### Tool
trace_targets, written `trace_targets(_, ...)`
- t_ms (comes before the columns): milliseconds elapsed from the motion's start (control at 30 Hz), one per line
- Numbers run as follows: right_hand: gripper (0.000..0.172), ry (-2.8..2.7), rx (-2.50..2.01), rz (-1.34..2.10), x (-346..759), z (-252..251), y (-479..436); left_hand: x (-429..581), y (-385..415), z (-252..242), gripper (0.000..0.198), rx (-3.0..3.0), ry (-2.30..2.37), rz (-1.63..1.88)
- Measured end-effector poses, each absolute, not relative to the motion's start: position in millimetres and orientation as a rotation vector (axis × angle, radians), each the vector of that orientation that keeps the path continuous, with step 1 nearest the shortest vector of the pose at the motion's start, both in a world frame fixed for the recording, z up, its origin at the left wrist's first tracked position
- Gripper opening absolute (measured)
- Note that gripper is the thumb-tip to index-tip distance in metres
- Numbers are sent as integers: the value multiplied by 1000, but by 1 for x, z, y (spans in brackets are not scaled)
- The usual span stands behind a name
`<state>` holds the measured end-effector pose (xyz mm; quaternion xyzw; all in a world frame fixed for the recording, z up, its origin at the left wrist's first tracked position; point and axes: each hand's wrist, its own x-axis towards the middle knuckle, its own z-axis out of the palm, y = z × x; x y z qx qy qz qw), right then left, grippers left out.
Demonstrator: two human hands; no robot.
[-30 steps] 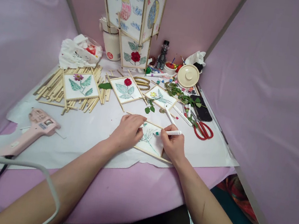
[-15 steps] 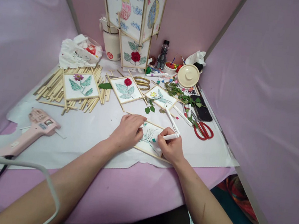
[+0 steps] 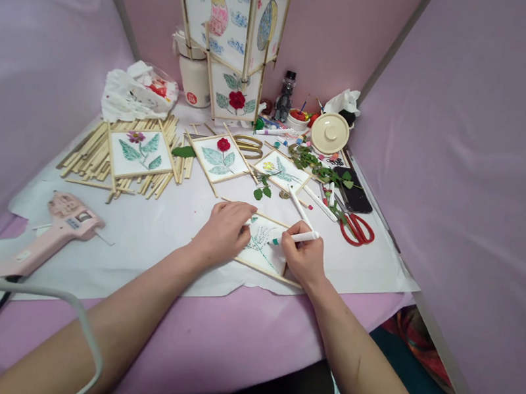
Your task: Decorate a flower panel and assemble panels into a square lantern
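Note:
A small panel of white paper in a thin wooden frame (image 3: 252, 263) lies flat before me, with a green leafy drawing on it. My right hand (image 3: 304, 253) grips a white marker (image 3: 307, 236) whose green tip is at the drawing. Across the panel's left end rests my left hand (image 3: 225, 231), fingers bent and close together. A bit of white shows by its thumb, but what it holds is hidden. Another white marker (image 3: 298, 204) lies just beyond my right hand. Behind are framed panels with leaves and flowers, among them a red-flower panel (image 3: 223, 159).
At left are a pink glue gun (image 3: 63, 228) and a pile of wooden sticks (image 3: 85, 152). A tall paper lantern (image 3: 227, 11) stands at the back. Red-handled scissors (image 3: 358, 231), a black phone (image 3: 358, 195) and cut leafy stems (image 3: 306, 157) lie to the right.
The marker in my right hand has shifted slightly, its tip moving up and left over the drawing. My left hand stays on the panel. The whole view has drifted a little.

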<state>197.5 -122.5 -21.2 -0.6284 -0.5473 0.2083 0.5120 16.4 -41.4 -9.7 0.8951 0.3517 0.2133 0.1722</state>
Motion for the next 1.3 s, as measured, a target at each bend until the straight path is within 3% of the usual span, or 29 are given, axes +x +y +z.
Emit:
trace_targets(733, 22, -1229, -1569, 374, 202, -22, -120, 16, -41, -11, 23, 2556, 989, 614)
trace_targets(967, 18, -1159, -1495, 178, 203, -20, -122, 16, -40, -15, 17, 2556, 968, 676)
trace_targets(1067, 10, -1166, -1413, 183, 203, -21, -120, 16, -40, -15, 18, 2556, 953, 777)
trace_targets(1200, 24, -1264, -1327, 282, 206, -26, -117, 13, -41, -14, 17, 2517, 937, 1078)
trace_targets(1300, 23, -1338, -1406, 289, 211, -27, -115, 10, -42, -13, 9, 2405, 948, 1383)
